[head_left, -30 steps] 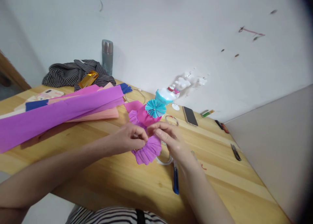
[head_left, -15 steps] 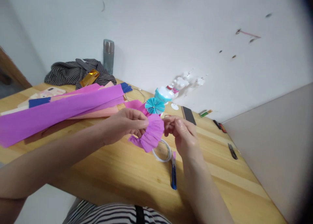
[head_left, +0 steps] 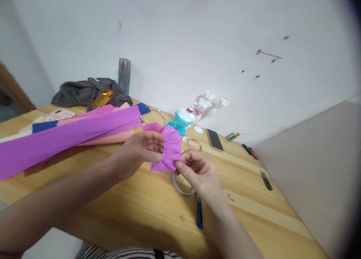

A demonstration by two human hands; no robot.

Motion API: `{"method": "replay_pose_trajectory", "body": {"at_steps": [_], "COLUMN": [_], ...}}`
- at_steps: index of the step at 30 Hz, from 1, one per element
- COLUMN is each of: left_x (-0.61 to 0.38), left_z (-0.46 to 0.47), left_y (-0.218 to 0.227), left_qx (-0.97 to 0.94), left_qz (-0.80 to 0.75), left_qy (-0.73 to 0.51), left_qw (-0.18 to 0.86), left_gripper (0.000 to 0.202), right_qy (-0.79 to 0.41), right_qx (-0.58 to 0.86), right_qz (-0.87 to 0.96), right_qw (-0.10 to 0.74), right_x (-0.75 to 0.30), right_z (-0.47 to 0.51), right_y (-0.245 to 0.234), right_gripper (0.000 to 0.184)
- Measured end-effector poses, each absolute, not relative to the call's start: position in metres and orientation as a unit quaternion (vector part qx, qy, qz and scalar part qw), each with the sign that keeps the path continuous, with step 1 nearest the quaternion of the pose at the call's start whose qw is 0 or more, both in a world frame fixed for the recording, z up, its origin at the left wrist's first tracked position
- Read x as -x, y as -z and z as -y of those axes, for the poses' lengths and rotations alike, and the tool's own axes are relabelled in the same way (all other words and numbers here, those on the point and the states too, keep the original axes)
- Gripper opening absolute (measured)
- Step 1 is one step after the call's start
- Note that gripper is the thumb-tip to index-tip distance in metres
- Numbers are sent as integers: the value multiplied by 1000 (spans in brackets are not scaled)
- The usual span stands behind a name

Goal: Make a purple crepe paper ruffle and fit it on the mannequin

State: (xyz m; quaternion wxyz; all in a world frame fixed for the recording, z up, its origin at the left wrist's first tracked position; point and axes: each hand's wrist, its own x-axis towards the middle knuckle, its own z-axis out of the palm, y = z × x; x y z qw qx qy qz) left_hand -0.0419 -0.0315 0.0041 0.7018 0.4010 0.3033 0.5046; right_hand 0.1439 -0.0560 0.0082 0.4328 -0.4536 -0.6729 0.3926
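Note:
A gathered strip of purple crepe paper (head_left: 171, 148) is held up over the table between both hands. My left hand (head_left: 143, 150) is closed on its left side, thumb in front. At its lower right edge, my right hand (head_left: 194, 168) pinches the paper between thumb and fingers. Just behind the strip, a turquoise pleated paper rosette (head_left: 178, 128) is partly covered. Below my right hand lie a roll of white tape (head_left: 180, 189), partly hidden, and a blue-handled cutter-like tool (head_left: 199, 214) whose upper end is covered by the hand.
Folded purple crepe paper (head_left: 70, 133) lies on the left with other colours. Behind it are striped cloth (head_left: 81, 93) and a flask (head_left: 124, 76). A phone (head_left: 214, 139), a bracelet-like ring (head_left: 194, 144) and a black box cutter (head_left: 266, 180) lie to the right.
My right hand has moved left and down and now pinches the purple strip's edge. My left hand has shifted slightly, its fingers more extended behind the paper. The view has tilted up a little.

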Motion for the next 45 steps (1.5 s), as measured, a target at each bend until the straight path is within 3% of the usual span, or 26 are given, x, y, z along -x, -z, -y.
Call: {"method": "replay_pose_trajectory", "body": {"at_steps": [27,45], "left_x": [40,37], "left_z": [25,29], "left_y": [4,8], "left_qx": [-383,-424], "left_qz": [-289,-316], "left_qy": [-512,-506], "left_qw": [713,681], "left_gripper": [35,34], "right_qy": [-408,-426], "right_qx": [465,472], "right_qz": [685,656], "right_qw": [386,405], "right_x": [-145,-142], "right_z": [51,50], "right_y": [-6,-2], "right_gripper": [30,24]}}
